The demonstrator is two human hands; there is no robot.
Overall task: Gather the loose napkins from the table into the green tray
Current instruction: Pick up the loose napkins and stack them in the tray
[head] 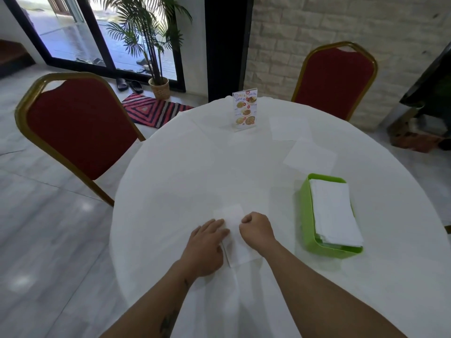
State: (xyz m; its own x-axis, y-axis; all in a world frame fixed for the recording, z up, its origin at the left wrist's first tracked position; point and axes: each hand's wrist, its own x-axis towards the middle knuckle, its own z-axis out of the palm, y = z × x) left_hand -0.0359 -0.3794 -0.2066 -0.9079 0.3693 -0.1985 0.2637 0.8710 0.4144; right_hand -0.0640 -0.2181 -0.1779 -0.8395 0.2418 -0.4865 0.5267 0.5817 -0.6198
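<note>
A white napkin (234, 230) lies on the round white table (185, 172) near the front edge, between my two hands. My left hand (207, 245) rests flat on its left edge, fingers spread over the paper. My right hand (256, 230) is curled, pinching the napkin's right edge. The green tray (305, 215) stands to the right with a stack of white napkins (334, 211) inside. Two more loose napkins lie further back on the right: one (310, 154) just beyond the tray, another (289, 128) beside the menu stand.
A clear menu stand (244, 109) stands at the far side of the table. Two red chairs with gold frames sit at the far left (80, 125) and far right (335, 81). A potted palm (158, 86) and a striped mat (153, 109) are on the floor behind.
</note>
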